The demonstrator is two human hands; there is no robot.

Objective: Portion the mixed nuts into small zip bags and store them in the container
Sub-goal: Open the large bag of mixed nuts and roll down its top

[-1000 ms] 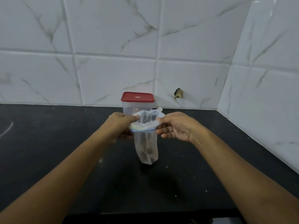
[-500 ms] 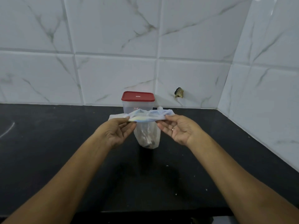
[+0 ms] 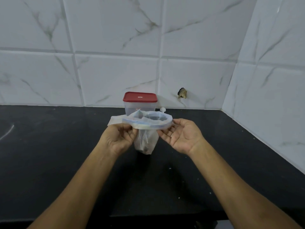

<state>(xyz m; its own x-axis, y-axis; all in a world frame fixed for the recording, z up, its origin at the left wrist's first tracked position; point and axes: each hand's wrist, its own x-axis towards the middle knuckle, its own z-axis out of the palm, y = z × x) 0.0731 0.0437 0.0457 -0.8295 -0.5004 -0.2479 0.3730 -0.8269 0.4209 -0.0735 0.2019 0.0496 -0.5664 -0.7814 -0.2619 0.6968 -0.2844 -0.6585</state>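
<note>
Black desk [image 3: 49,154], flecked with white specks, runs into a corner of white marble-veined wall tiles [image 3: 115,71]; one tile has a chipped hole [image 3: 182,93]. The clear container [image 3: 140,107], red lid [image 3: 140,97] on, stands against the back wall. In front of it, held above the desk, is the zip bag [image 3: 145,142], mouth spread wide. The left hand [image 3: 118,139] has its fingers pinching the left rim; the right hand [image 3: 181,138], palm up, pinches the right rim.

Black countertop [image 3: 49,162] bears a red-lidded container [image 3: 140,105].

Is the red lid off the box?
No, the red lid sits closed on top of the clear container.
</note>
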